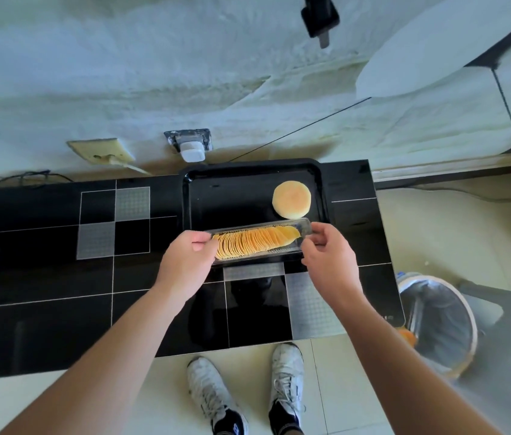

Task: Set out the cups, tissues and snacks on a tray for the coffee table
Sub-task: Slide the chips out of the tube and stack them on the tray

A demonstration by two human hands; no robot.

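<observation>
Both hands on the chips tray [258,244]: left hand [189,262] pinches its left end, right hand [329,262] pinches the right end. It sits at the near edge of the black tray [204,199], perhaps just above it. A bun [291,199] lies in the tray's far right corner.
</observation>
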